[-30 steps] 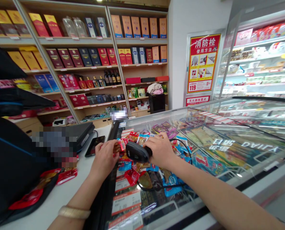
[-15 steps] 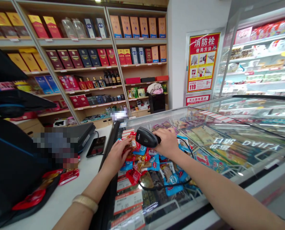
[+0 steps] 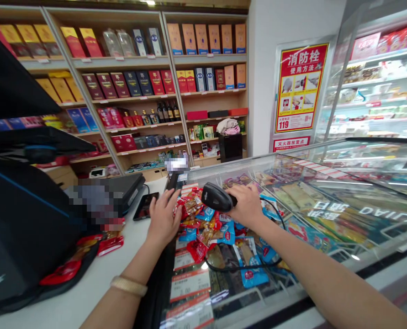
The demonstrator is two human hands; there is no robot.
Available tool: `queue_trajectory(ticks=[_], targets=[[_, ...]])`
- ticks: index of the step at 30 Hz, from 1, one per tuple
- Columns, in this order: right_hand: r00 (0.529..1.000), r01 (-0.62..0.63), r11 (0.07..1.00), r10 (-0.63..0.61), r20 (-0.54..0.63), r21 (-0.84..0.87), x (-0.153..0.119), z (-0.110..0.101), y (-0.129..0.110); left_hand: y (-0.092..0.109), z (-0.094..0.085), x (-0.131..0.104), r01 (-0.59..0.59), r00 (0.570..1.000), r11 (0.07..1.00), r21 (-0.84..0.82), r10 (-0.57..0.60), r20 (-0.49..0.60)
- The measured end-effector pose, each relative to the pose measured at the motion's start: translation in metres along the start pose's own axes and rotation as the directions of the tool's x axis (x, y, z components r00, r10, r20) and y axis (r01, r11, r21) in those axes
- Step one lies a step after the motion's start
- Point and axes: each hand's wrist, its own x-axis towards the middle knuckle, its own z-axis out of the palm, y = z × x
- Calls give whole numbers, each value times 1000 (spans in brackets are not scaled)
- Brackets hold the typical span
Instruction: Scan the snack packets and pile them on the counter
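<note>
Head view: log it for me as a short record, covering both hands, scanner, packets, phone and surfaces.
Left hand: open, fingers spread, beside the packets; contact unclear
Left wrist: light-coloured bracelet
Right hand: closed around the scanner
Scanner: black, corded, held at the packets
Cable: looped among the packets
Packets: red and blue, heaped on the glass top
Phone: lying on the white counter
</note>
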Motion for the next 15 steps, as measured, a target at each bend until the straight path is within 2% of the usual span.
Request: queue_trajectory(ticks=[2, 5, 7, 8, 9, 10, 11, 12, 15], targets=[[1000, 5, 1000, -5, -7, 1, -1, 0, 1, -8, -13, 1, 187, 980, 977, 103, -179, -83], [1000, 15, 1000, -15, -3, -1, -1, 1, 1, -32, -33, -1, 472, 882, 843, 257, -452, -136], [1000, 18, 1000, -18, 2, 2, -1, 2, 1, -53, -43, -3, 617, 771, 709, 342, -632, -79], [1000, 18, 1000, -18, 4, 4, -2, 3, 1, -63, -46, -4, 668, 697, 640, 379, -717, -17], [1000, 19, 1000, -19, 3, 7, -2, 3, 1, -72, -48, -6, 697, 627, 588, 410, -777, 50], [1000, 20, 1000, -20, 0, 11, -2, 3, 1, -81, -48, -7, 709, 576, 558, 432, -811, 103], [1000, 21, 1000, -21, -5, 14, -2, 3, 1, -88, -47, -8, 709, 552, 551, 441, -822, 140], [1000, 23, 1000, -22, -10, 16, -2, 3, 1, -94, -44, -9, 702, 552, 561, 439, -818, 162], [999, 24, 1000, -23, -29, 12, -1, 3, 1, -110, -31, -12, 713, 579, 599, 365, -796, 177]])
